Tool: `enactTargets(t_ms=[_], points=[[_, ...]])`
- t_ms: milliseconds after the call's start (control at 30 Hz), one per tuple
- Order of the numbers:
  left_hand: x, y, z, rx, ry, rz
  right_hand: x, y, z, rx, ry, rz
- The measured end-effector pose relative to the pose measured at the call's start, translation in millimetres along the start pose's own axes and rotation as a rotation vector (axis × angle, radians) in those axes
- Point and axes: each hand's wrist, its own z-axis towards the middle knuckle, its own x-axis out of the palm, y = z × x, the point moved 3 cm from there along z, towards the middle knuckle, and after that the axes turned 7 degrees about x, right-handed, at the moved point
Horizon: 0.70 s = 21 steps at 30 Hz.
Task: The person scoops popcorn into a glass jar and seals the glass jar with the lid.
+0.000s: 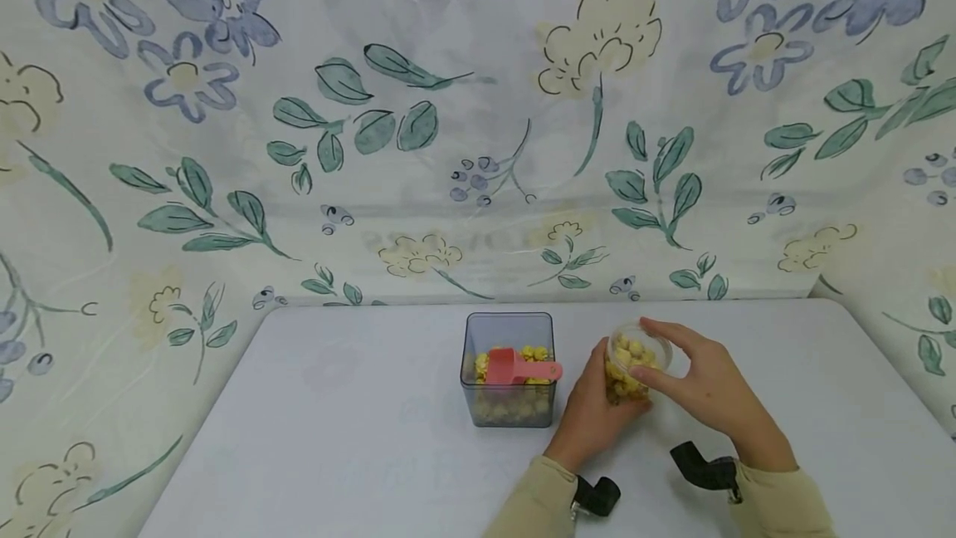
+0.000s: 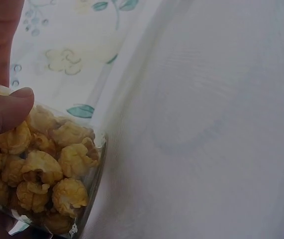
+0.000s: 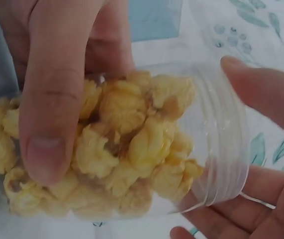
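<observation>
A clear plastic jar (image 1: 627,384) full of caramel popcorn (image 3: 127,144) stands upright over the table, right of the square bin. My left hand (image 1: 592,418) grips its body, the thumb (image 3: 49,129) lying across the wall in the right wrist view. A translucent lid (image 3: 229,144) covers the jar's mouth. My right hand (image 1: 709,380) holds this lid by its rim from the right, thumb and fingers spread around it. In the left wrist view the jar's base (image 2: 94,184) and popcorn show up close; the lid is out of that frame.
A transparent grey square bin (image 1: 511,415) with popcorn stands left of the hands. A pink scoop (image 1: 515,367) lies on the popcorn, its handle over the bin's right rim. White table (image 1: 314,430) extends around them; floral cloth (image 1: 493,106) hangs behind.
</observation>
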Motion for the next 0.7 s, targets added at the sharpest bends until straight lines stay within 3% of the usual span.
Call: enactTargets(t_ms=[233, 700], points=[[-1.3, 0.9, -0.9, 0.004, 0.002, 0.001, 3, -1, -1, 0.011, 0.000, -0.006], [-1.8, 1.7, -0.4, 0.003, 0.003, -0.032, 6, -12, 4, -0.137, 0.092, 0.282]])
